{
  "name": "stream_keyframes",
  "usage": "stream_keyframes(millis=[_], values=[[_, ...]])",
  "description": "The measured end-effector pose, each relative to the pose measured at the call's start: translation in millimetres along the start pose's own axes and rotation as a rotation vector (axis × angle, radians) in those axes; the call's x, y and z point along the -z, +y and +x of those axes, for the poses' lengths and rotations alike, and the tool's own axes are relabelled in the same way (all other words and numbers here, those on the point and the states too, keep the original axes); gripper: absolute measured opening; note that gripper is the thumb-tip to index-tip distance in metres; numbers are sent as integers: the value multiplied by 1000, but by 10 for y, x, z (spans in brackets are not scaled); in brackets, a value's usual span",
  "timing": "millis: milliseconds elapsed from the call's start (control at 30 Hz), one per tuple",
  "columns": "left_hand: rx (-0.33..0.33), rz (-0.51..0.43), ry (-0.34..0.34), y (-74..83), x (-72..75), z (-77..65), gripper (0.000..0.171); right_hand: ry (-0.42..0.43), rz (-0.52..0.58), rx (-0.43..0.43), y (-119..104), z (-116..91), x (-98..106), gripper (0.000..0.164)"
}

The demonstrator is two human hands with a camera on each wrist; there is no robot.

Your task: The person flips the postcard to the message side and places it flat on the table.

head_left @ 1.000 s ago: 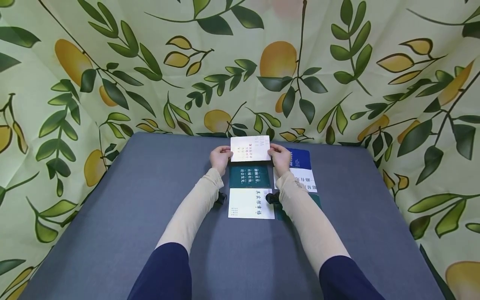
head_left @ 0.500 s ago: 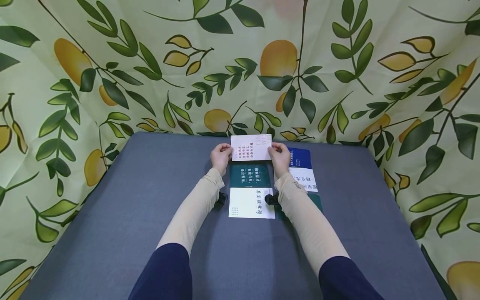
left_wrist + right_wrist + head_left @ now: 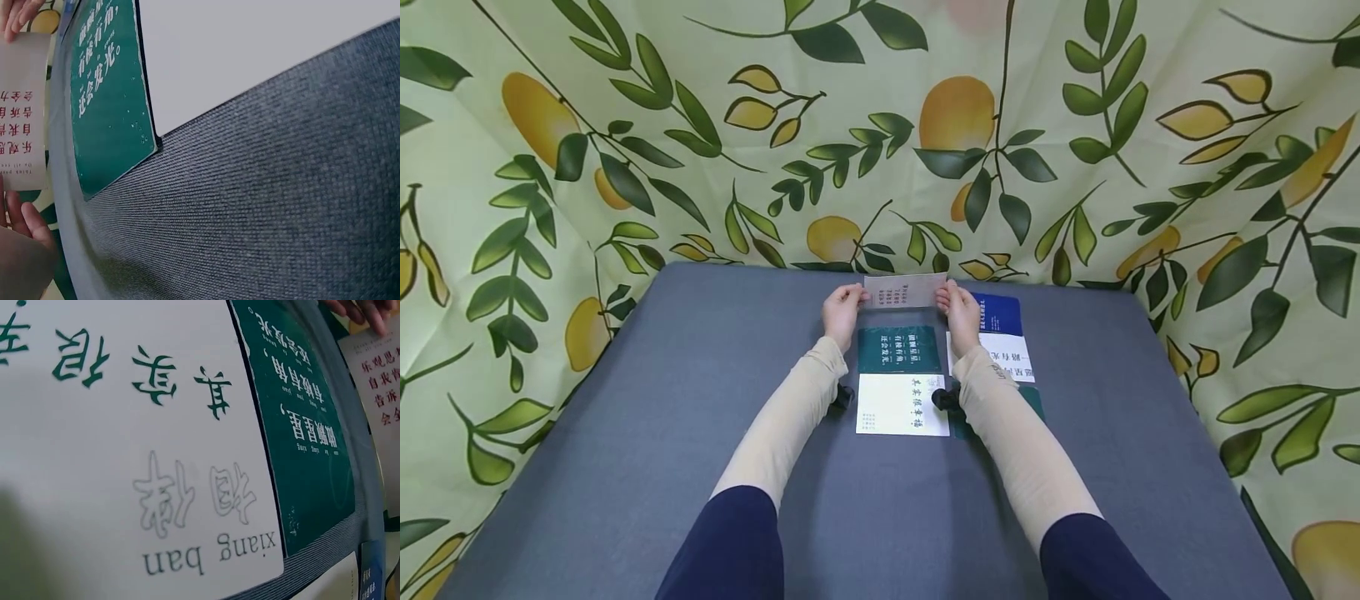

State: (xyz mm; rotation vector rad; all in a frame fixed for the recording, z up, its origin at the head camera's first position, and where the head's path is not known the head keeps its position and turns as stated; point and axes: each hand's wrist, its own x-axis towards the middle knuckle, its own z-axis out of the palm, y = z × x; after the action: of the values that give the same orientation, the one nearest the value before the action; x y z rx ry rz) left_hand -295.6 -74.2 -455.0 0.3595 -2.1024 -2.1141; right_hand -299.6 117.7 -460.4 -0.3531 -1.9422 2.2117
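Note:
A pale pink card [image 3: 904, 292] printed with red characters is held up at the far side of the table. My left hand [image 3: 841, 318] pinches its left edge, and my right hand [image 3: 959, 317] pinches the right edge. The card is tilted, so it looks narrow in the head view. In the left wrist view the same card [image 3: 22, 112] spans between both hands. Nearer than it lie a dark green card [image 3: 898, 350] with white characters and a white card [image 3: 901, 404] with green writing, one in front of the other.
Beside my right forearm lie a blue card [image 3: 1000, 315], a white card [image 3: 1011, 357] and another green card [image 3: 1032, 402], partly covered by the arm. A grey cloth [image 3: 625, 467] covers the table. A leaf-and-fruit patterned curtain [image 3: 880, 183] hangs behind the far edge.
Between both hands the pink card has tipped from facing the head camera to a slanted, narrower look, and appears greyer. The hands have shifted only slightly. The other cards stay put.

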Motion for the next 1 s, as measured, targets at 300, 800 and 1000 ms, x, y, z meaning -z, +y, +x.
stream_keyframes(millis=[300, 800, 1000], values=[[11, 42, -50, 24, -27, -15, 42, -46, -43, 28, 38, 6, 21, 48], [-29, 313, -109, -37, 4, 17, 42, -151, -391, 32, 129, 12, 113, 56], [-113, 511, -95, -86, -13, -14, 40, -187, -629, 70, 201, 35, 100, 55]])
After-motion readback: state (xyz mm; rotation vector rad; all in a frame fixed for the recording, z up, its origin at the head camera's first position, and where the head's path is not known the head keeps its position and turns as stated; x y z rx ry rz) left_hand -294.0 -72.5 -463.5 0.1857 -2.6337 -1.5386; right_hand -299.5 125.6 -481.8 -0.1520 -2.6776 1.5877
